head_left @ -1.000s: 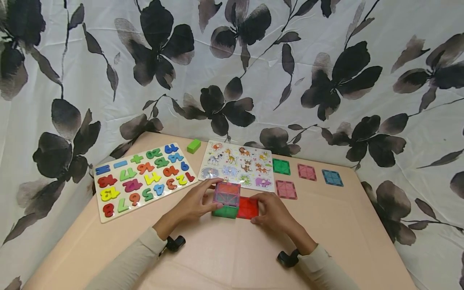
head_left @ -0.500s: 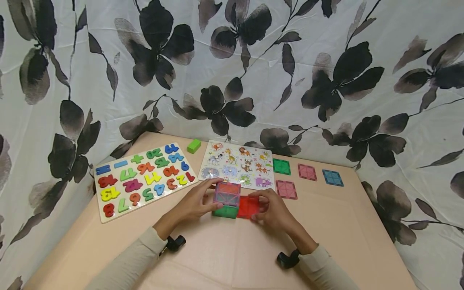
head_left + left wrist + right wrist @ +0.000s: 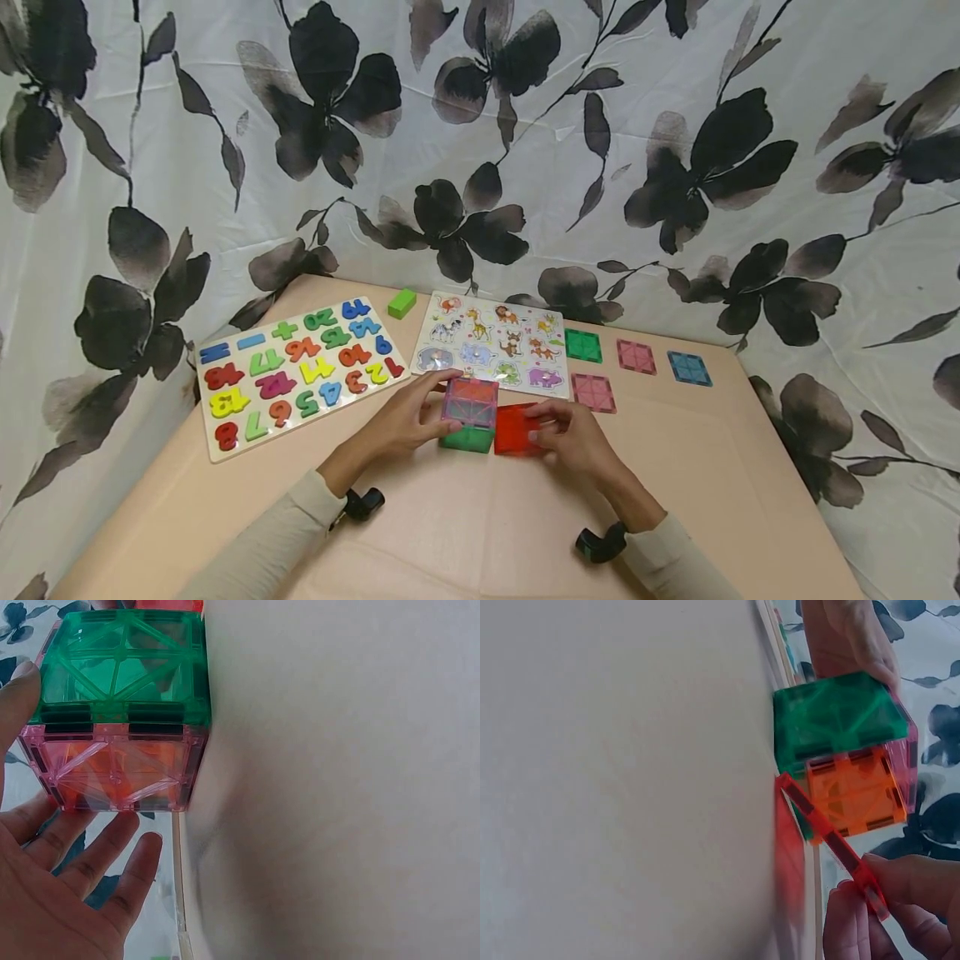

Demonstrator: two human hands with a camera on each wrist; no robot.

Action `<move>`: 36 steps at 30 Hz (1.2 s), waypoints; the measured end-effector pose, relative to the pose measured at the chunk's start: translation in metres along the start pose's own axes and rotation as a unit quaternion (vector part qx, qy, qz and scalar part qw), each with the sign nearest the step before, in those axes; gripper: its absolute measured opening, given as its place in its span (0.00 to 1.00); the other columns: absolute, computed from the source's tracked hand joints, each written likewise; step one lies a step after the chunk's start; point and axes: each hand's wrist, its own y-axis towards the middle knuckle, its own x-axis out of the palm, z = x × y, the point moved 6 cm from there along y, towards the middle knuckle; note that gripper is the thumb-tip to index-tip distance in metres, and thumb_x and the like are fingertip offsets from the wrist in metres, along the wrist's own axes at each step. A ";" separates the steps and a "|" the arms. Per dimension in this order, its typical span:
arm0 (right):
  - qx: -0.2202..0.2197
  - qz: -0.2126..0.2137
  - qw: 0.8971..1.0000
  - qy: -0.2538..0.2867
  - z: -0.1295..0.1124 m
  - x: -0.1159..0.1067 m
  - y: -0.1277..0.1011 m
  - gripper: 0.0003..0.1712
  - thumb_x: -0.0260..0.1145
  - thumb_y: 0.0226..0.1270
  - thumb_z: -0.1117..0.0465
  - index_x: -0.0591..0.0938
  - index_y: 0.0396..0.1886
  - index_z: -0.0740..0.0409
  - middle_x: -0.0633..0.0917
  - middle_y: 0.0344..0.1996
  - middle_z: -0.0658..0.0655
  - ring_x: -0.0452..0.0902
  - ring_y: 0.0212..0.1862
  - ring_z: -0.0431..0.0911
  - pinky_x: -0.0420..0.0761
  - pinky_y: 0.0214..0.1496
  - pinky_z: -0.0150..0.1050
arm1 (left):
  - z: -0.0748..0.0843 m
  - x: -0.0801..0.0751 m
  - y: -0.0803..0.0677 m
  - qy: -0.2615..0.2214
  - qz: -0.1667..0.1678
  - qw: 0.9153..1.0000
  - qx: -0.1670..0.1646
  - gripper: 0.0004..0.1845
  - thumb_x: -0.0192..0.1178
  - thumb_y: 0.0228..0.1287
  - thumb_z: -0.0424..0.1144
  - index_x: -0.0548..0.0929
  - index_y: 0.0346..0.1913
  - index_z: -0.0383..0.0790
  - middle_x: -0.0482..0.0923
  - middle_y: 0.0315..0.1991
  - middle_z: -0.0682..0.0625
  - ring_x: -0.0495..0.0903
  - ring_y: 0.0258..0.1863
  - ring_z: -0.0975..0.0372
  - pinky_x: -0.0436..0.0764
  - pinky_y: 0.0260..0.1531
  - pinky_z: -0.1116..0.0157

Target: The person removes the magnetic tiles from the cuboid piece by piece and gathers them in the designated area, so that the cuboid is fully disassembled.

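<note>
Curtain cloth point(image 3: 675, 125) printed with black flowers hangs behind and to both sides of the hands, closing off the far edge of the tan table point(image 3: 465, 525). Left of the left hand point(image 3: 405, 421), within reach, lies the number puzzle board point(image 3: 296, 371); directly beyond both hands lies the animal puzzle board point(image 3: 491, 342), its near edge just past the fingertips. A green block point(image 3: 401, 302) sits farther out, between the two boards. Beyond and to the right of the right hand point(image 3: 573, 437) lie flat tiles: a green tile point(image 3: 582, 345), a pink tile point(image 3: 635, 356) and a blue tile point(image 3: 689, 368) in a row, and a second pink tile point(image 3: 593, 392) nearer, just past the right knuckles.

Between the hands stands the tile cube point(image 3: 470, 414), with a pink top, a green near face and an orange wall showing on its right side. The left hand steadies it, thumb against the near side and fingers along the far side, lightly curved about it. The right hand pinches the outer edge of the red tile point(image 3: 515, 431), which is tilted up off the table, its inner edge meeting the cube's lower right edge. Nothing lies in the way between the red tile and the cube's side.
</note>
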 end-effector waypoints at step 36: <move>0.085 0.229 0.966 0.083 0.083 -0.187 -0.019 0.24 0.64 0.80 0.65 0.78 0.73 0.61 0.87 0.56 0.42 0.84 0.48 0.26 0.86 0.57 0.28 | 0.003 0.000 0.000 0.012 0.003 1.000 -0.001 0.44 0.74 0.67 0.52 0.65 0.81 0.52 0.65 0.81 0.46 0.70 0.78 0.45 0.69 0.77 0.37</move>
